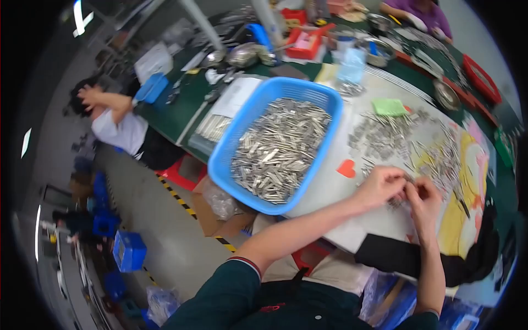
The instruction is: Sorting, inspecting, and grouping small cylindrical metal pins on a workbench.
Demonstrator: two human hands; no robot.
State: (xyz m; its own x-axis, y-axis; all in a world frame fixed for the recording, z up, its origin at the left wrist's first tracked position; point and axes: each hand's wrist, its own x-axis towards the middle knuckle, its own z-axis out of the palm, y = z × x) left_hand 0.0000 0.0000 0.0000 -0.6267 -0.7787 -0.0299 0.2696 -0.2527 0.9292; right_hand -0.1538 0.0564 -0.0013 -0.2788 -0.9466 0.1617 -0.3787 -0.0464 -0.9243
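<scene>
Over the pale work surface, my left hand and my right hand meet fingertip to fingertip. Both are closed in a pinch around something small between them, too blurred to make out. Several small metal pieces lie just under the fingers. Beyond and to the right spreads a loose pile of thin silvery metal parts, with a greyer heap further left. A big blue plastic basket full of short metal parts stands left of my hands. A slim dark-handled tool rests to the right of my right hand.
A green pad and a red heart shape lie on the surface. Black cloth sits near my right forearm. Red trays and metal bowls stand at the back. One person sits left, another works far right.
</scene>
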